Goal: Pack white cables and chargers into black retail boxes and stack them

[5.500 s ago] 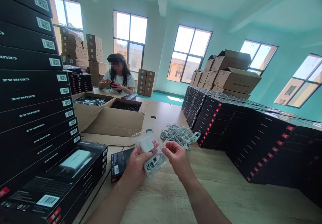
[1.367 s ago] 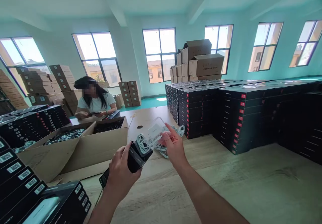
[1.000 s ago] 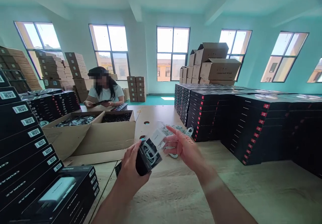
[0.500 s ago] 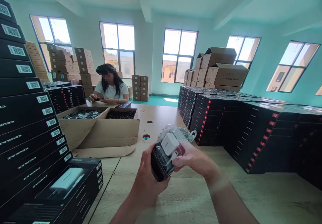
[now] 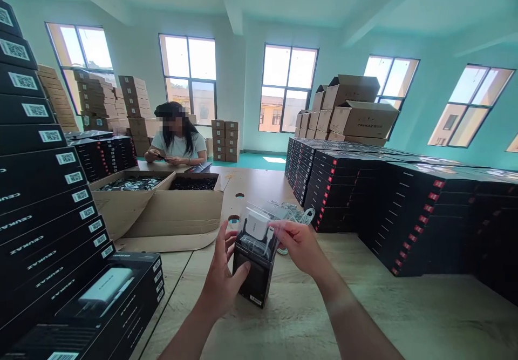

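Note:
Just in front of me is a retail box (image 5: 259,276), black below with a clear plastic window above, tilted slightly and near the table surface. Behind the clear plastic sit a white charger (image 5: 257,225) and a coiled cable. My left hand (image 5: 218,279) holds the box from the left, thumb on its black face and fingers partly spread along the side. At the upper right, my right hand (image 5: 301,248) pinches the clear plastic edge between thumb and fingers. White cables (image 5: 302,215) lie on the table just behind the box.
Stacked black boxes (image 5: 24,230) rise at the left, with a windowed charger box (image 5: 106,284) nearer me. An open carton (image 5: 182,214) holds small parts. More black stacks (image 5: 340,192) line the right. Across the table (image 5: 267,179) sits a person (image 5: 182,144) handling something small.
The box has turned more upright, its black face now toward me. My right hand has shifted from over the charger to the upper right edge. My left-hand grip has loosened and moved left.

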Motion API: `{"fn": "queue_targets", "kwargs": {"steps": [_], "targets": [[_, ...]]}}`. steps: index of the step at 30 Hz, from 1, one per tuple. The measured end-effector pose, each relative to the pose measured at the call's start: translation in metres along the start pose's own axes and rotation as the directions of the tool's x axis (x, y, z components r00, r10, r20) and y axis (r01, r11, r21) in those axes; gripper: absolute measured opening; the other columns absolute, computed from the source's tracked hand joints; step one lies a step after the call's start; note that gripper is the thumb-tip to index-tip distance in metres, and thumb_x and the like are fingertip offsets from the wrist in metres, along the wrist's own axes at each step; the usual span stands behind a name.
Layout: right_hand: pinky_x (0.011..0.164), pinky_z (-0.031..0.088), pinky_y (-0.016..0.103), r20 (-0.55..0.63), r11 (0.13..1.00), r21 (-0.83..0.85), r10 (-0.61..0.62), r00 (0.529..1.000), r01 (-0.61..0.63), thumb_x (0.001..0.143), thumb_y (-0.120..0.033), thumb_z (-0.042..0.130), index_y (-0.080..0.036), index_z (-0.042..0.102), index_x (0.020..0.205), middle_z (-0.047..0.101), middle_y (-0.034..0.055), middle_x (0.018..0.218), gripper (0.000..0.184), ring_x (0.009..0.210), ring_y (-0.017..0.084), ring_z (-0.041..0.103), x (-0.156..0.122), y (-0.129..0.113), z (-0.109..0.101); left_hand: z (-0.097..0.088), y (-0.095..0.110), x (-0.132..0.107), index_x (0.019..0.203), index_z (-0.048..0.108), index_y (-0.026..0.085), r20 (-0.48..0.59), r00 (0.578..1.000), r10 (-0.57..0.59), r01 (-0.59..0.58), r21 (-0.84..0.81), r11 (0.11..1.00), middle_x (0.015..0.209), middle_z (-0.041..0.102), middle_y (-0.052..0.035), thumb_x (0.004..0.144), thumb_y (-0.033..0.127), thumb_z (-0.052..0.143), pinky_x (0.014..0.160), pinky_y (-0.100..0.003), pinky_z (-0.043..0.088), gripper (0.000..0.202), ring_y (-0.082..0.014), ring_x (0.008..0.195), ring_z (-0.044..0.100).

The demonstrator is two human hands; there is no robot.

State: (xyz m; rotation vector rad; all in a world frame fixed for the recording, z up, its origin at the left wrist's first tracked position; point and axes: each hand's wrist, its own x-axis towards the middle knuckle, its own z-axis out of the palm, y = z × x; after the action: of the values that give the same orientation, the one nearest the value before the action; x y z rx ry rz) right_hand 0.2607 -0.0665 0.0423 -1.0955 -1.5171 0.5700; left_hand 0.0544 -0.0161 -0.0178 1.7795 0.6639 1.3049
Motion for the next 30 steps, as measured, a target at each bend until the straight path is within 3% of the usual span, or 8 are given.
{"fn": "queue_targets", "kwargs": {"steps": [7, 10, 13, 16, 19, 22, 26, 30], "targets": [[0.070, 0.046, 0.028, 0.073, 0.981, -0.109, -0.153, 0.986, 0.160, 0.101, -0.038, 0.054, -0.025, 0.080, 0.099, 0.072, 0.0013, 0.085, 0.029, 0.076, 0.016, 0.060, -0.004, -0.021, 0.008, -0.018, 0.061, 0.017, 0.156, 0.006, 0.054, 0.038, 0.910, 0.413, -0.413, 0.180, 0.893, 0.170, -0.013, 0.0045, 0.089, 0.027, 0.067, 0.123, -0.059, 0.025, 0.095, -0.0311, 0.158, 0.006], [0.074, 0.048, 0.030, 0.078, 0.979, -0.119, -0.158, 0.984, 0.166, 0.100, -0.037, 0.054, -0.026, 0.078, 0.102, 0.074, 0.0017, 0.089, 0.027, 0.080, 0.017, 0.063, -0.004, -0.020, 0.007, -0.020, 0.067, 0.024, 0.146, 0.042, 0.044, 0.108, 0.913, 0.394, -0.408, 0.291, 0.865, 0.171, 0.000, 0.0025, 0.088, 0.031, 0.070, 0.122, -0.057, 0.029, 0.066, -0.0330, 0.157, 0.012], [0.071, 0.052, 0.031, 0.003, 0.997, -0.049, -0.064, 0.998, 0.064, 0.098, -0.040, 0.055, -0.026, 0.075, 0.104, 0.073, 0.0025, 0.091, 0.025, 0.078, 0.018, 0.064, -0.001, -0.007, 0.007, -0.021, 0.048, 0.023, 0.115, 0.065, 0.032, 0.175, 0.942, 0.285, -0.330, 0.344, 0.879, 0.168, 0.020, -0.0012, 0.091, 0.032, 0.066, 0.120, -0.055, 0.035, 0.025, -0.0337, 0.154, 0.025], [0.064, 0.055, 0.030, -0.096, 0.990, 0.133, 0.053, 0.994, -0.040, 0.091, -0.044, 0.063, -0.026, 0.067, 0.101, 0.072, 0.0025, 0.090, 0.021, 0.072, 0.018, 0.066, 0.003, 0.009, 0.007, -0.020, 0.022, 0.015, 0.126, 0.059, 0.032, 0.233, 0.960, 0.157, -0.231, 0.336, 0.913, 0.165, 0.028, -0.0068, 0.094, 0.027, 0.058, 0.115, -0.052, 0.043, 0.033, -0.0312, 0.150, 0.034], [0.067, 0.057, 0.031, -0.170, 0.970, 0.243, 0.071, 0.983, -0.028, 0.084, -0.040, 0.071, -0.025, 0.058, 0.090, 0.074, 0.0041, 0.104, 0.020, 0.074, 0.017, 0.069, 0.004, 0.019, 0.007, -0.016, 0.004, 0.009, 0.142, 0.038, 0.033, 0.104, 0.989, 0.110, -0.131, 0.230, 0.964, 0.155, 0.041, -0.0116, 0.094, 0.024, 0.055, 0.104, -0.045, 0.054, 0.051, -0.0250, 0.134, 0.054], [0.078, 0.057, 0.034, -0.167, 0.981, 0.192, 0.032, 0.985, 0.001, 0.079, -0.035, 0.074, -0.023, 0.061, 0.078, 0.074, 0.0079, 0.111, 0.018, 0.089, 0.021, 0.071, 0.002, 0.025, 0.004, -0.015, -0.001, 0.009, 0.130, 0.046, 0.032, 0.022, 0.989, 0.148, -0.149, 0.210, 0.966, 0.143, 0.049, -0.0087, 0.092, 0.024, 0.059, 0.096, -0.041, 0.059, 0.042, -0.0227, 0.123, 0.060], [0.085, 0.056, 0.037, -0.087, 0.999, 0.030, -0.019, 0.996, 0.022, 0.080, -0.037, 0.074, -0.022, 0.076, 0.079, 0.075, 0.0103, 0.107, 0.016, 0.099, 0.025, 0.070, 0.000, 0.025, 0.000, -0.018, 0.003, 0.010, 0.116, 0.059, 0.029, 0.058, 0.979, 0.198, -0.206, 0.309, 0.929, 0.138, 0.054, -0.0086, 0.093, 0.027, 0.059, 0.089, -0.038, 0.061, 0.024, -0.0254, 0.123, 0.058], [0.089, 0.052, 0.037, -0.066, 0.997, -0.030, -0.066, 0.996, 0.064, 0.080, -0.038, 0.077, -0.022, 0.070, 0.066, 0.077, 0.0080, 0.103, 0.022, 0.097, 0.025, 0.069, -0.001, 0.017, 0.002, -0.018, 0.008, 0.010, 0.106, 0.062, 0.025, 0.068, 0.963, 0.260, -0.268, 0.277, 0.923, 0.135, 0.059, -0.0103, 0.097, 0.026, 0.053, 0.095, -0.038, 0.058, 0.013, -0.0250, 0.125, 0.059]]}}
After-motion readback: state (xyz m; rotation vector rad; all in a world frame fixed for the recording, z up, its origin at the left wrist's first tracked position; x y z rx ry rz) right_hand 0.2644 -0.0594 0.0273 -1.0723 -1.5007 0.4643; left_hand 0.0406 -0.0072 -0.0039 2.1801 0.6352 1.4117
